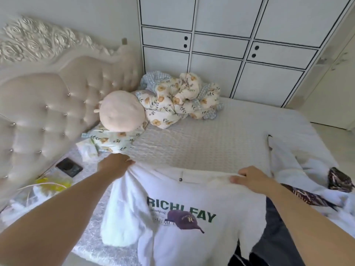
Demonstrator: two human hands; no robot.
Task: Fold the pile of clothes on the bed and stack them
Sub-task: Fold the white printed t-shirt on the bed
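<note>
A: What are the hands holding?

B: A white shirt [184, 217], soft knit, with green block lettering and a purple cap printed on the chest. The left hand [115, 166] has its fingers curled around a bunched shoulder of the shirt at the left. The right hand [251, 178] pinches the other shoulder edge between thumb and fingers. The collar, with a small dark button, is stretched between them.

A: Where does the shirt lie?

B: At the near edge of the bed [201, 143], its body hanging toward the viewer, one sleeve drooping in a rounded fold at the left.

A: And the bed's surface?

B: A pale cover with a fine waffle-like quilted texture.

A: The rest of the clothes?

B: To the right, a rumpled heap: a white garment [284, 162] with long limp legs or sleeves, a brown patterned cloth [340, 179], and dark fabric [274, 237] near the right forearm.

A: Farther off?

B: A floral quilt [182, 98] with a blue gingham underside, crumpled at the far side, and a round pinkish plush cushion [121, 112] against the tufted, glossy headboard [48, 104] studded with shiny buttons. Behind stands a white wardrobe [221, 35] with dark-lined panels.
</note>
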